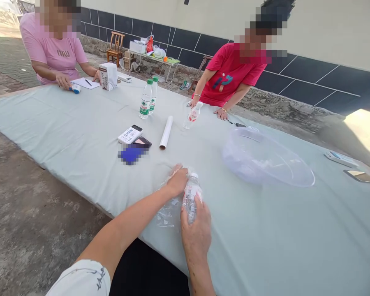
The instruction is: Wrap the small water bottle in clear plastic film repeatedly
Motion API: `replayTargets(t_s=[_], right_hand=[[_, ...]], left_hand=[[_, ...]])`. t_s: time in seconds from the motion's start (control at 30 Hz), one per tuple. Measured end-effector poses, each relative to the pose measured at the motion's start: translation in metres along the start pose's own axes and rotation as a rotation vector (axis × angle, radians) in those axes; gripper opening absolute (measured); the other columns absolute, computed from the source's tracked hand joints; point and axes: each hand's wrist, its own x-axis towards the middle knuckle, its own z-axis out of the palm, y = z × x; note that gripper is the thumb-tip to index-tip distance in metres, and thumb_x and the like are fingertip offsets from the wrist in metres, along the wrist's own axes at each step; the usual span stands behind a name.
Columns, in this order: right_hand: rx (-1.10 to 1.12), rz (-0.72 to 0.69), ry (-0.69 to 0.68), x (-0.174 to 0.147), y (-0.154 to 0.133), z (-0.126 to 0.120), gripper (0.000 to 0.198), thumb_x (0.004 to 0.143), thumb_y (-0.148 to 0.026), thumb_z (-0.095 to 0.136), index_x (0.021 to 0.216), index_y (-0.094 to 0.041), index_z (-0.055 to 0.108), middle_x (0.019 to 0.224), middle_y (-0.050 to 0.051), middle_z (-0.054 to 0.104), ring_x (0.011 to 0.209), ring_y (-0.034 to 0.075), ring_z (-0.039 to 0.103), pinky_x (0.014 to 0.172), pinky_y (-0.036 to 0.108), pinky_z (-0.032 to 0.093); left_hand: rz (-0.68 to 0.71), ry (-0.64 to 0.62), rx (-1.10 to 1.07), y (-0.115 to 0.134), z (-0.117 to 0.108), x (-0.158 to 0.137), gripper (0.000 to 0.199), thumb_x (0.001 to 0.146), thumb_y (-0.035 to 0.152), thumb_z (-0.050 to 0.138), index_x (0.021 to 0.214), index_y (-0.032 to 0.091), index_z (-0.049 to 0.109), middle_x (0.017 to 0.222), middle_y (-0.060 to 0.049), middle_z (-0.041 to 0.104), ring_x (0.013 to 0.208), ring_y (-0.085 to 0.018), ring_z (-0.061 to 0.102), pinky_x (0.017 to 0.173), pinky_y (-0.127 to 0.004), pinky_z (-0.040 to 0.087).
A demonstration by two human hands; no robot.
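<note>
Head view: gripping 1 clear bottle [191, 194] low with the right hand [198, 226], likely steadying it on the tablecloth [253, 230]; curling the left hand [178, 181] beside its neck, maybe pinning clear film [167, 217] alongside, but not showing whether pinching any.

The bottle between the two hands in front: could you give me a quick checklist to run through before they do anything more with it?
1. Bottle steadied by the right hand: ok, thumb and fingers are on either side of its lower part.
2. White cap on the bottle: ok, it is in place.
3. Left hand holding the transparent film: cannot tell; film shows around it, but its grip is hidden.
4. Film free of the bottle's underside: cannot tell; it lies beside the bottle, but the underside is hidden.
5. White tube apart from both hands: ok, it lies farther up the table.
</note>
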Motion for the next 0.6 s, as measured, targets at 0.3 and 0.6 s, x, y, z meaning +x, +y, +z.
replayTargets(t_s=[0.3,0.6], right_hand=[[-0.237,-0.247,0.057,-0.009,0.001,0.015,0.047,0.096,-0.037,0.045,0.138,-0.024,0.061,0.15,0.017,0.047,0.116,0.035,0.06,0.083,0.049,0.058],[-0.298,-0.309,-0.061,-0.019,-0.024,0.011,0.051,0.097,-0.036,0.046,0.144,-0.021,0.056,0.159,0.021,0.036,0.141,0.045,0.041,0.095,0.061,0.05]], left_hand=[[-0.081,0.093,-0.123,0.0,-0.023,0.006,0.037,0.075,-0.004,0.048,0.093,0.02,0.069,0.118,-0.008,0.069,0.115,-0.02,0.061,0.107,-0.034,0.045],[-0.204,0.291,-0.367,0.0,-0.028,0.011,0.039,0.079,0.0,0.043,0.104,0.019,0.066,0.114,-0.008,0.072,0.11,-0.017,0.065,0.104,-0.034,0.048]])
